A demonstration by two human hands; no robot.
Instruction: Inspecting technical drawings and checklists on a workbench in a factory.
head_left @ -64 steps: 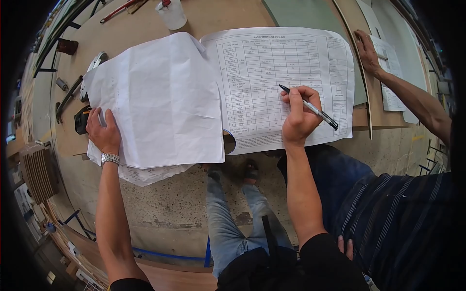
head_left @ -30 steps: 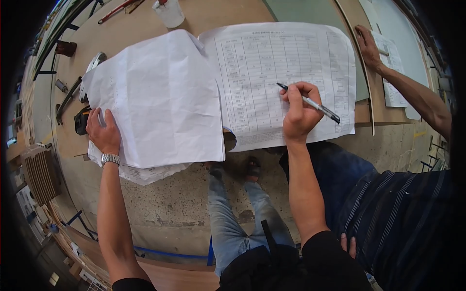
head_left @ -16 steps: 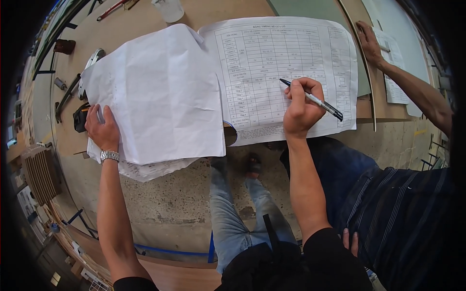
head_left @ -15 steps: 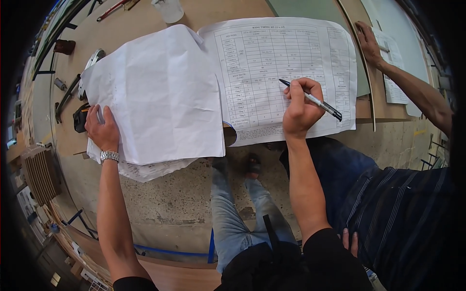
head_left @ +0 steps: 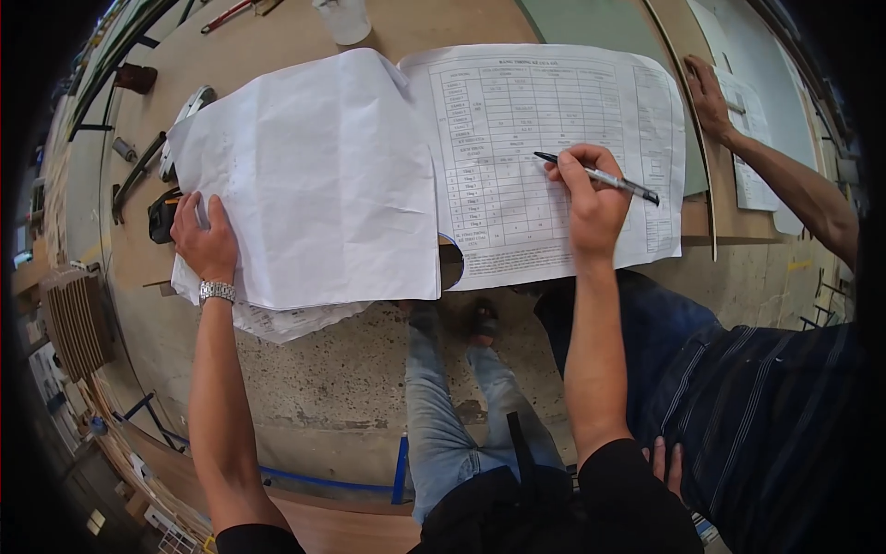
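Observation:
My right hand [head_left: 598,210] is closed around a pen [head_left: 635,189] with a clear barrel and black ends. Its dark tip points left over a large sheet printed with a table [head_left: 531,198]; I cannot tell whether it touches the paper. A blank white sheet [head_left: 305,185], creased by folds, covers the left half of the stack. On that sheet's left edge rests my left hand [head_left: 205,238], fingers extended, with a metal watch [head_left: 217,291] on the wrist. More crumpled paper [head_left: 286,321] sticks out beneath. Just beyond my left fingers lies a black tape measure [head_left: 164,215].
Left of the paper lie a dark hammer-like tool [head_left: 138,175] and a metal tool [head_left: 189,106]. A translucent plastic cup [head_left: 343,20] stands at the back. On the right, another person's hand [head_left: 709,97] rests by a panel edge, near more printed sheets [head_left: 752,138].
The whole view has shifted slightly, moving the table and papers a little right and down. My right hand with the pen has moved slightly right; my left hand stays on the sheet's edge.

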